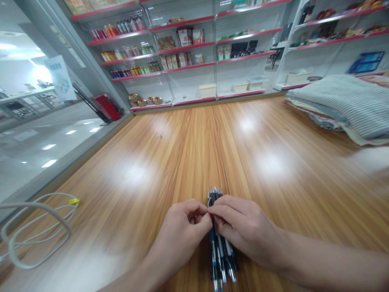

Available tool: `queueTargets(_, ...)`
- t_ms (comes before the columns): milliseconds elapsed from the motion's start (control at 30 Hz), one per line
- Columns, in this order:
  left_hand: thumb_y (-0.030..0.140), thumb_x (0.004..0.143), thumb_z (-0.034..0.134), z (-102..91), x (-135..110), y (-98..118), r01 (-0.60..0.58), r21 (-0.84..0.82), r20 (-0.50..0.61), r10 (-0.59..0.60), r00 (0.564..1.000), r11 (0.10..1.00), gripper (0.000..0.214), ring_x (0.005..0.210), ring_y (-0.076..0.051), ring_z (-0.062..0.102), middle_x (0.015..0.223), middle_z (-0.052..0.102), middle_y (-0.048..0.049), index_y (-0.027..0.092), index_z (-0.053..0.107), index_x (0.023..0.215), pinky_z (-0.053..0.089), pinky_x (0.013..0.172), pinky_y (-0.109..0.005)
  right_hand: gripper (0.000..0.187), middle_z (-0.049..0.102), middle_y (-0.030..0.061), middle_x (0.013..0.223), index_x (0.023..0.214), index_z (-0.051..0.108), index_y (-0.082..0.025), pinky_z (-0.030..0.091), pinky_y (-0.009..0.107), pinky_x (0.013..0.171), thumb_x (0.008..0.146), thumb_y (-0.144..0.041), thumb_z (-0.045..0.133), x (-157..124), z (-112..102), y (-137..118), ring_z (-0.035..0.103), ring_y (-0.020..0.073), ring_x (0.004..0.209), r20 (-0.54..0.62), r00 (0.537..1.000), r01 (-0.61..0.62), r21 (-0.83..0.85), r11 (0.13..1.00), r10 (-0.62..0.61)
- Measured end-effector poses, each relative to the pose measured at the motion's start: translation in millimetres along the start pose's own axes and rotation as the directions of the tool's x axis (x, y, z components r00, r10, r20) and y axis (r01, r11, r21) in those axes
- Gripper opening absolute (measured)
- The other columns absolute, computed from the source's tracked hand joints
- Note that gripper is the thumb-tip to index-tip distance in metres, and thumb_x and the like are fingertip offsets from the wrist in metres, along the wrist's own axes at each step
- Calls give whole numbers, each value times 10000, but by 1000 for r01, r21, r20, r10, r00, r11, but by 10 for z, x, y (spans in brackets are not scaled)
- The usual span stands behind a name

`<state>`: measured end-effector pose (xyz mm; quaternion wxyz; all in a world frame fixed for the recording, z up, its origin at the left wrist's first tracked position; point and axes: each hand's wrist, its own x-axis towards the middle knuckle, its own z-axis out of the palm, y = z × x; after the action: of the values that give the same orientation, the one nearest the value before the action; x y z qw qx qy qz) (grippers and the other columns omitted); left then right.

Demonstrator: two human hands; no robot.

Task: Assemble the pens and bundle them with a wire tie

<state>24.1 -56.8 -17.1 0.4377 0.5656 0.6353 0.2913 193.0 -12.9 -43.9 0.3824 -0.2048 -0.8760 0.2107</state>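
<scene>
A bundle of pens [220, 247] is seen lying on the wooden table [273, 162], near its front edge at 6 o'clock of the view, with the tips pointing to 12 o'clock. The bundle is held from both sides: the left hand [182, 235] is closed on it from 9 o'clock, with thumb and fingers pinched together at the top part of the bundle, and the right hand [243, 229] is closed over it from 3 o'clock, so that the middle part of the pens is covered. About three tips can be counted above the hands and about five barrels below them; the exact number cannot be told. One white cable [36, 231] is coiled at 8 o'clock, well apart from the hands, and a small yellow tag [73, 200] is fixed on it. One pile of folded blankets [343, 105] is placed at 2 o'clock, far from the bundle. One very small object [160, 136] is lying at 11 o'clock; what it is cannot be told. Between the hands and these things the table is not blocked by anything. Behind the table, at 12 o'clock, shelves [188, 61] with red edges are standing, filled with bottles and boxes, and one red box [106, 107] is put on the floor at 10 o'clock.
</scene>
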Motion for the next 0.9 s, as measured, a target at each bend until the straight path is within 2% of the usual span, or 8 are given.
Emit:
queueTargets(200, 251, 790, 555, 37, 1, -31, 12, -6, -2, -12, 1000, 1000, 168, 584, -112, 469, 619, 552, -5, 126, 633, 709, 366, 541, -227, 172, 557, 66, 783, 843, 602, -112, 476, 305, 644, 922, -100, 450, -4, -32, -32, 512, 155, 719, 131, 991, -16, -157, 987, 37)
queueTargets(400, 259, 801, 563, 65, -1, -83, -28, 31, -40, 29, 999, 999, 166, 538, -90, 410, 575, 468, 28, 141, 595, 689, 327, 499, -208, 162, 507, 47, 753, 775, 561, -139, 418, 323, 623, 884, -62, 469, 4, -10, 21, 450, 171, 711, 236, 972, 82, -380, 921, 11)
queueTargets(500, 231, 801, 567, 83, -19, -85, -157, 150, -115, 175, 978, 976, 182, 544, -90, 418, 580, 455, 26, 150, 564, 638, 339, 511, -207, 196, 504, 56, 748, 739, 548, -147, 412, 338, 626, 881, -54, 449, 21, -9, 18, 454, 187, 725, 278, 961, 137, -484, 865, 4)
queueTargets(600, 186, 825, 537, 98, -36, -63, -331, 299, -151, 387, 910, 895, 213, 567, -97, 442, 603, 472, 6, 148, 564, 617, 352, 534, -216, 209, 505, 68, 757, 732, 541, -148, 415, 355, 633, 871, -36, 433, 24, -23, -15, 463, 207, 754, 332, 943, 176, -547, 818, 19)
queueTargets(700, 169, 845, 519, 110, -42, -50, -397, 375, -166, 482, 860, 838, 263, 550, -91, 438, 586, 463, 1, 140, 558, 587, 345, 528, -219, 202, 503, 79, 776, 755, 541, -141, 433, 364, 646, 874, -36, 416, 13, -26, -64, 466, 216, 771, 325, 944, 142, -554, 820, 57)
queueTargets(767, 175, 836, 534, 125, -39, -59, -371, 362, -183, 455, 872, 855, 264, 539, -88, 439, 575, 461, 5, 140, 558, 576, 349, 525, -218, 211, 504, 86, 786, 769, 537, -138, 446, 365, 648, 884, -40, 390, 1, -19, -94, 465, 214, 764, 292, 953, 96, -541, 836, 80)
queueTargets(900, 216, 794, 578, 177, -23, -82, -231, 229, -213, 280, 936, 946, 200, 530, -89, 437, 568, 464, 16, 144, 598, 609, 358, 515, -215, 224, 505, 97, 794, 784, 526, -137, 462, 358, 640, 883, -28, 358, -34, 2, -121, 466, 211, 746, 229, 964, 1, -518, 855, 138)
